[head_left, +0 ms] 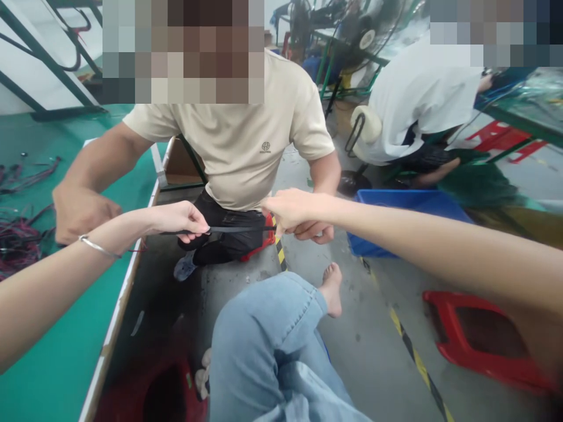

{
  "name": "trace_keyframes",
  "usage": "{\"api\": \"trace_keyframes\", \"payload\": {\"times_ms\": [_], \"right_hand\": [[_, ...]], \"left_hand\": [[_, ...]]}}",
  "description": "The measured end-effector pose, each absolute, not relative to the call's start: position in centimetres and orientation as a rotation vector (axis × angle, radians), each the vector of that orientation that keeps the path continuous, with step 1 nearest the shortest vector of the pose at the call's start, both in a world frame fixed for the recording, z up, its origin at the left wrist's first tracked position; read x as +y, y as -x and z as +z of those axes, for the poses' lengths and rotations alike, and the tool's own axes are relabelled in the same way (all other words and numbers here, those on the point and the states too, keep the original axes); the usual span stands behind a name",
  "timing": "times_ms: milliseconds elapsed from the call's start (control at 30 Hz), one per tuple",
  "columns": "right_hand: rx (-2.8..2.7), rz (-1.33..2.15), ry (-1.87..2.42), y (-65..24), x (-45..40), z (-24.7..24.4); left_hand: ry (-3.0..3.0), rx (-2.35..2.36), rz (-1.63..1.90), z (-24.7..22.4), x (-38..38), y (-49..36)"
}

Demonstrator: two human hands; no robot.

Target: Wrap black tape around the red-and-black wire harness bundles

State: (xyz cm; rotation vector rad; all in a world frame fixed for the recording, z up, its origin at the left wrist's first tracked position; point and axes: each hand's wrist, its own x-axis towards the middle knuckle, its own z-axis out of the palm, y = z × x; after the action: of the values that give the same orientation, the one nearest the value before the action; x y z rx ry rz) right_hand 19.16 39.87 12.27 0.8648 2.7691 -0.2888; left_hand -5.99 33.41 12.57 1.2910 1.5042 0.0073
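A thin, flat black strip is stretched level in front of me. My left hand pinches it between thumb and fingertips, and a short piece runs out on the left past the fingers. At the strip's right end my right hand is closed on it, the fingertips partly hidden. Just under my right hand is a co-worker's hand, curled and close to mine; I cannot tell whether it touches the strip. The co-worker's other hand is a fist above the green table, behind my left forearm.
The green table with a pale edge runs along my left, with bundles of thin wires on it. A blue bin stands right of the co-worker. Red stools are on the floor. Another person in white sits at the back right.
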Motion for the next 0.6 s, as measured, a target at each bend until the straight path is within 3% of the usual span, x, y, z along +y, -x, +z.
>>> {"api": "trace_keyframes", "payload": {"times_ms": [200,400,600], "right_hand": [[2.850,-0.013,-0.883,-20.0,37.1,11.9],[2.887,-0.112,-0.917,-20.4,36.2,10.8],[2.872,-0.319,-0.761,-20.2,39.2,13.4]], "left_hand": [[-1.343,1.552,0.058,12.8,33.1,6.0],[-1.434,1.621,0.128,11.9,32.8,6.4],[-1.524,1.604,0.134,12.5,33.0,6.4]]}}
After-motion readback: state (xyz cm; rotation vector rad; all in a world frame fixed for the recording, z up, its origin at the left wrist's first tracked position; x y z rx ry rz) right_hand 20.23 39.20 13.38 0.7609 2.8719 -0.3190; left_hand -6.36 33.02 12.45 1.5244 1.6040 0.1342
